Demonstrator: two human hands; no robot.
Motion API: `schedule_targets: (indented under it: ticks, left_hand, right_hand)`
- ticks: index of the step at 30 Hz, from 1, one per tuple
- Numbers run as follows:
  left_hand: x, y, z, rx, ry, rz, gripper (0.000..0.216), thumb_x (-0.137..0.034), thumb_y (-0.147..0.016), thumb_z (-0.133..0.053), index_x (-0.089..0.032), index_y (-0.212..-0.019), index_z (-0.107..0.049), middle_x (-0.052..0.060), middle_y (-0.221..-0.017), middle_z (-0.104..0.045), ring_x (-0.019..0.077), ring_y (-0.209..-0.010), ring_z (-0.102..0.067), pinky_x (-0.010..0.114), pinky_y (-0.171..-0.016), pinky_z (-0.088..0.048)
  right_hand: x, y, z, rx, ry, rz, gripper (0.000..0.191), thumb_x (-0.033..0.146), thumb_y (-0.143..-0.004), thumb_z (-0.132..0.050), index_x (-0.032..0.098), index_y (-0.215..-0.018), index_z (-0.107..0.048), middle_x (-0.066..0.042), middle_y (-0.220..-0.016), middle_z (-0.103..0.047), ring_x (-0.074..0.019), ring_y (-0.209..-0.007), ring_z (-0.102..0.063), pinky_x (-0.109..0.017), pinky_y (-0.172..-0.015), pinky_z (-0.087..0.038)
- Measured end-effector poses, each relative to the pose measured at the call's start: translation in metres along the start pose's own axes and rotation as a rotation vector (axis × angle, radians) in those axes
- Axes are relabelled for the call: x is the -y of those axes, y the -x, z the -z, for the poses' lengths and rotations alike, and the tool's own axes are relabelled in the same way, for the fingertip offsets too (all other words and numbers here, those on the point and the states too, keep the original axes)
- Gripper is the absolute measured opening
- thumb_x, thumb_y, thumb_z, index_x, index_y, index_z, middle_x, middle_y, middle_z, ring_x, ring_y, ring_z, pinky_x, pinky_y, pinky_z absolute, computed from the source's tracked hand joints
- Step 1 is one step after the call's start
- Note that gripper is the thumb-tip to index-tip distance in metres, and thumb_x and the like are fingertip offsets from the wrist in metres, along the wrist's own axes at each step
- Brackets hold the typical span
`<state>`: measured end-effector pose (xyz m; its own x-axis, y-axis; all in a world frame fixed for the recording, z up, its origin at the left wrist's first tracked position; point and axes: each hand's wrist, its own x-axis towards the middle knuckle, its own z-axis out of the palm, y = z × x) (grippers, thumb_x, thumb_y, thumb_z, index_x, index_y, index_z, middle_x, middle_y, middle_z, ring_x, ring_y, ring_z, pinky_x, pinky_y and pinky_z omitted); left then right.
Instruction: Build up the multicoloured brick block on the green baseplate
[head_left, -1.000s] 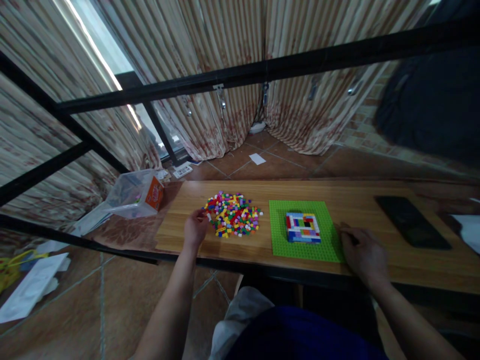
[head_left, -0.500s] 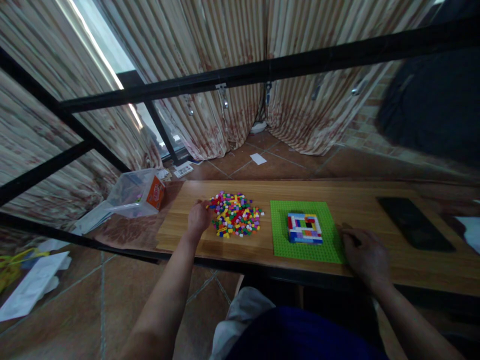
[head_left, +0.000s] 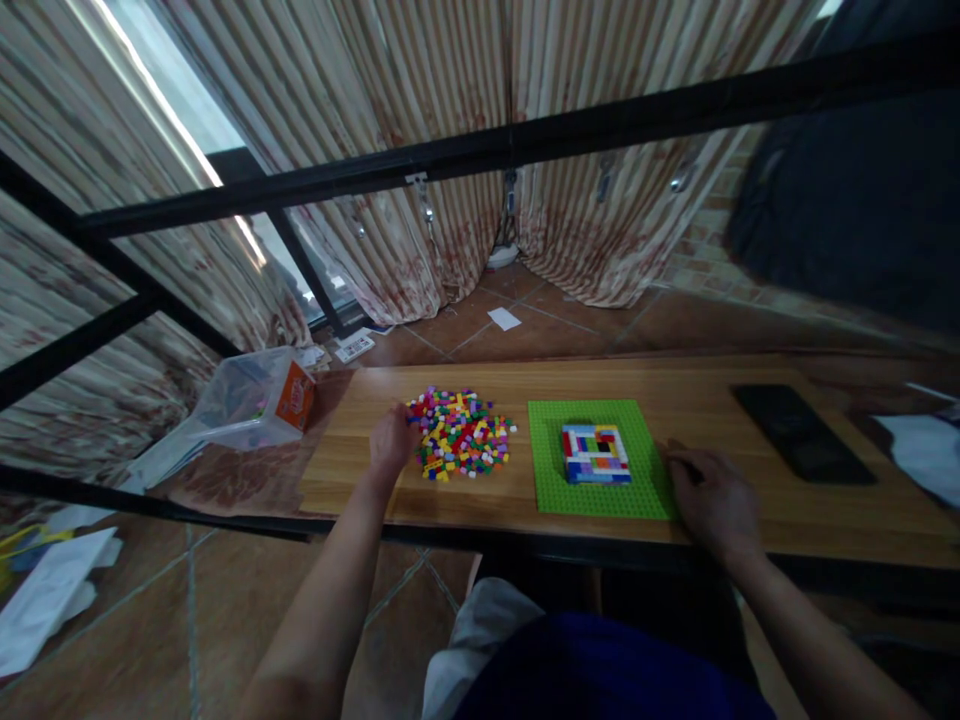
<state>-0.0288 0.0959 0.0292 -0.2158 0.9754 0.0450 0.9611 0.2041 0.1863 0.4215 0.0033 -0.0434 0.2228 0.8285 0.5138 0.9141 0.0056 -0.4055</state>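
Has left grip [head_left: 394, 442] at the left edge of a pile of multicoloured bricks [head_left: 465, 437], fingers bent and tips hidden against the outermost ones; cannot tell whether closed on a brick or parted. Rests right grip [head_left: 712, 502], loosely curled, on the table [head_left: 690, 395] just beside the right edge of a green baseplate [head_left: 549, 490]; cannot tell whether holding anything. Has a low rectangular brick build [head_left: 596, 472] on that baseplate, about midway, to the right of the pile. Farther right on the table, has a dark flat slab [head_left: 804, 432] near a white sheet [head_left: 921, 455]. Off the table's left end, has a clear plastic box [head_left: 244, 400] with an orange label [head_left: 295, 397]; beyond, faces striped curtains [head_left: 442, 80] and a black metal bar [head_left: 570, 133]
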Motion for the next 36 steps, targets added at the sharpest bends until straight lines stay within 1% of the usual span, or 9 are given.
schedule_targets:
  ticks: [3,6,9,12,18,23,26,31,36]
  left_hand:
    - [0.005,0.004,-0.002,-0.052,0.102,0.014,0.021,-0.03,-0.085,-0.055,-0.017,-0.099,-0.064,0.009,-0.09,-0.072,0.0229,-0.085,-0.067,0.029,-0.073,-0.047]
    - [0.009,0.007,-0.003,-0.095,0.286,0.028,0.023,-0.031,-0.082,-0.058,-0.017,-0.099,-0.066,0.007,-0.089,-0.073,0.0204,-0.08,-0.067,0.028,-0.07,-0.046]
    - [0.011,0.008,-0.004,-0.092,0.428,0.02,0.027,-0.031,-0.08,-0.059,-0.017,-0.101,-0.069,0.007,-0.087,-0.073,0.0188,-0.078,-0.067,0.026,-0.068,-0.046]
    - [0.011,0.009,-0.004,-0.079,0.473,0.002,0.027,-0.033,-0.079,-0.058,-0.015,-0.095,-0.07,0.006,-0.083,-0.074,0.0174,-0.074,-0.066,0.025,-0.066,-0.048]
    - [0.009,0.008,-0.009,-0.082,0.435,0.026,0.022,-0.027,-0.077,-0.057,-0.015,-0.089,-0.071,0.005,-0.081,-0.073,0.0172,-0.072,-0.066,0.025,-0.065,-0.048]
    - [0.004,0.003,-0.011,-0.072,0.344,0.039,0.023,-0.021,-0.075,-0.058,-0.015,-0.092,-0.072,0.008,-0.083,-0.073,0.0204,-0.076,-0.067,0.028,-0.069,-0.048]
    - [0.0,0.002,-0.008,-0.056,0.291,0.02,0.022,-0.023,-0.076,-0.059,-0.017,-0.092,-0.073,0.008,-0.084,-0.074,0.0227,-0.079,-0.068,0.03,-0.072,-0.048]
    - [-0.004,0.005,0.0,-0.047,0.23,-0.017,0.028,-0.025,-0.08,-0.058,-0.021,-0.104,-0.072,0.01,-0.097,-0.075,0.0249,-0.09,-0.068,0.032,-0.079,-0.048]
    - [-0.003,0.009,0.004,-0.054,0.181,-0.022,0.03,-0.027,-0.085,-0.051,-0.019,-0.103,-0.073,0.012,-0.096,-0.074,0.0258,-0.088,-0.068,0.032,-0.077,-0.049]
  right_hand:
    - [0.002,0.0,0.001,0.008,-0.006,-0.021,0.029,0.034,-0.086,-0.046,0.018,-0.084,-0.07,-0.011,-0.088,-0.068,-0.0253,-0.082,-0.062,-0.037,-0.074,-0.05]
    - [0.004,0.0,0.002,0.005,-0.018,-0.03,0.029,0.034,-0.086,-0.047,0.017,-0.085,-0.07,-0.011,-0.088,-0.068,-0.0251,-0.081,-0.062,-0.037,-0.073,-0.05]
    - [0.005,-0.001,0.003,0.008,-0.029,-0.028,0.029,0.035,-0.086,-0.047,0.017,-0.085,-0.07,-0.011,-0.088,-0.068,-0.0249,-0.081,-0.062,-0.037,-0.075,-0.05]
    - [0.005,-0.001,0.003,0.02,-0.027,-0.041,0.029,0.035,-0.086,-0.046,0.018,-0.086,-0.07,-0.011,-0.088,-0.068,-0.0247,-0.082,-0.062,-0.037,-0.075,-0.05]
    - [0.005,0.0,0.002,0.021,-0.025,-0.047,0.03,0.036,-0.086,-0.046,0.018,-0.086,-0.07,-0.01,-0.087,-0.068,-0.0242,-0.08,-0.061,-0.038,-0.075,-0.05]
    - [0.004,0.0,0.002,0.008,-0.018,-0.042,0.029,0.035,-0.086,-0.047,0.017,-0.085,-0.07,-0.011,-0.087,-0.068,-0.0248,-0.082,-0.061,-0.038,-0.074,-0.05]
    - [0.004,0.0,0.002,0.005,-0.028,-0.038,0.028,0.034,-0.086,-0.047,0.018,-0.084,-0.07,-0.011,-0.088,-0.067,-0.0246,-0.082,-0.061,-0.038,-0.075,-0.05]
    - [0.003,0.0,0.001,0.013,-0.017,-0.041,0.029,0.035,-0.086,-0.047,0.018,-0.084,-0.07,-0.01,-0.086,-0.067,-0.0248,-0.08,-0.061,-0.037,-0.072,-0.05]
    - [0.003,0.0,0.0,0.004,-0.045,-0.034,0.03,0.036,-0.086,-0.046,0.018,-0.085,-0.07,-0.011,-0.088,-0.068,-0.025,-0.081,-0.062,-0.039,-0.075,-0.05]
